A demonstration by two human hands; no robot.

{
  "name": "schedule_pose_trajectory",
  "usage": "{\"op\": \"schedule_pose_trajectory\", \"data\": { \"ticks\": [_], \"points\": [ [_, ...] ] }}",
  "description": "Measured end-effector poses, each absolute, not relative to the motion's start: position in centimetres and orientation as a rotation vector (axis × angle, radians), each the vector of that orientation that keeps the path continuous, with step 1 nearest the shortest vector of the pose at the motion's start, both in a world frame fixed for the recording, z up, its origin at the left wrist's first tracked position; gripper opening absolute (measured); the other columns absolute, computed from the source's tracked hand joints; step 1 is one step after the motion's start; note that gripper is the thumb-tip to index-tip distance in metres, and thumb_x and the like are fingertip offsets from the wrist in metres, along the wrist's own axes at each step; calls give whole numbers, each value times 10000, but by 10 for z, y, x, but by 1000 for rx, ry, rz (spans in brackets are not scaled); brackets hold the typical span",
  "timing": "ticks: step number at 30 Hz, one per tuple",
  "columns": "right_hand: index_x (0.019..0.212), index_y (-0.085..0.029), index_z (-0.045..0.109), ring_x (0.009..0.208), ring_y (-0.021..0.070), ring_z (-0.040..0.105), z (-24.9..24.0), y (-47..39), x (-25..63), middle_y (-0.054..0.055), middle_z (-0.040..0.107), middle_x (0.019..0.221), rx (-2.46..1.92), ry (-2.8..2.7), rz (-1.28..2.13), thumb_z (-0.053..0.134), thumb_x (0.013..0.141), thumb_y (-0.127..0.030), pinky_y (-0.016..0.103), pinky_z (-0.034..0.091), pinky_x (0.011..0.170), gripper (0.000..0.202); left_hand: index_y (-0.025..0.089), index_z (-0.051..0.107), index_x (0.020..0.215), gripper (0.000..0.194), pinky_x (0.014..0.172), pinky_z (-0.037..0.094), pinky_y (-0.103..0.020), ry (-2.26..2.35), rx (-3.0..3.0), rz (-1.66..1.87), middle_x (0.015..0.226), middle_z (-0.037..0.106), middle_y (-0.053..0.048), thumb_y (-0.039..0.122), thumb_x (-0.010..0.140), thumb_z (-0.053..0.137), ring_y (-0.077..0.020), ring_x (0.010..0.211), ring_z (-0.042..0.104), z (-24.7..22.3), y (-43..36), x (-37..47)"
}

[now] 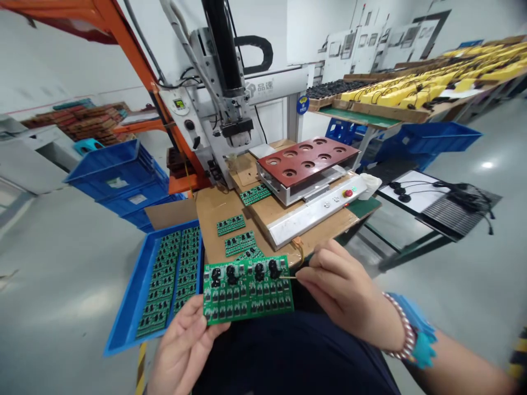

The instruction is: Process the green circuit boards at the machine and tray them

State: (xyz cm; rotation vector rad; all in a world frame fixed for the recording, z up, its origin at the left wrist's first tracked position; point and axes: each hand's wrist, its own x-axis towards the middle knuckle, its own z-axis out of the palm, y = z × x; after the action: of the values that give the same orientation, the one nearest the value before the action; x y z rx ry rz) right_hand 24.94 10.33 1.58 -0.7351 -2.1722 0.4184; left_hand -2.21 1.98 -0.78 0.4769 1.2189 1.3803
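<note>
A green circuit board (248, 289) with black components and glossy black blobs along its upper half is tilted toward me. My left hand (183, 340) grips it by the lower left corner, thumb on the near face. Between the thumb and fingers of my right hand (343, 296) is a thin wooden stick (287, 277). The stick points left, its tip at the rightmost black blob (274, 269). Just beyond the held board, several similar circuit boards (240, 243) lie on the brown worktop (214, 204); one is partly hidden behind it.
A blue tray (119, 323) packed with circuit boards stands at the left, with stacked blue crates (119, 170) behind. Ahead is a machine with a red fixture plate (307, 159) and a control panel (315, 211). Black cables (461, 192) lie on a stand at the right.
</note>
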Motion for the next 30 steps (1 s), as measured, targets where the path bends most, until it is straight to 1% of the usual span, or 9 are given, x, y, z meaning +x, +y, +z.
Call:
{"op": "schedule_pose_trajectory", "data": {
  "ticks": [9, 13, 22, 30],
  "points": [
    [877, -135, 589, 721, 154, 396, 13, 104, 254, 54, 502, 715, -736, -2174, 455, 492, 832, -64, 307, 357, 641, 129, 233, 736, 875, 227, 675, 580, -269, 1124, 514, 1355, 856, 746, -48, 154, 662, 735, -195, 746, 684, -10, 20, -24],
    [856, -133, 589, 706, 154, 387, 13, 105, 253, 55, 499, 702, -751, -2159, 433, 494, 833, -75, 301, 341, 620, 113, 228, 739, 868, 204, 671, 580, -265, 1132, 543, 1353, 854, 748, -47, 164, 674, 726, -198, 751, 682, -8, 18, -24],
    [858, -124, 599, 698, 147, 384, 17, 108, 252, 50, 494, 692, -738, -2151, 386, 505, 825, -65, 287, 335, 622, 116, 230, 743, 847, 229, 656, 587, -296, 1144, 503, 1363, 837, 748, -49, 154, 632, 758, -216, 733, 685, -11, 17, -25],
    [848, -118, 583, 713, 145, 374, 14, 109, 252, 56, 500, 699, -743, -2142, 368, 520, 820, -63, 292, 341, 628, 88, 217, 741, 849, 228, 635, 586, -272, 1107, 501, 1366, 823, 746, -55, 151, 632, 763, -205, 723, 686, -9, 18, -23]
  ]
}}
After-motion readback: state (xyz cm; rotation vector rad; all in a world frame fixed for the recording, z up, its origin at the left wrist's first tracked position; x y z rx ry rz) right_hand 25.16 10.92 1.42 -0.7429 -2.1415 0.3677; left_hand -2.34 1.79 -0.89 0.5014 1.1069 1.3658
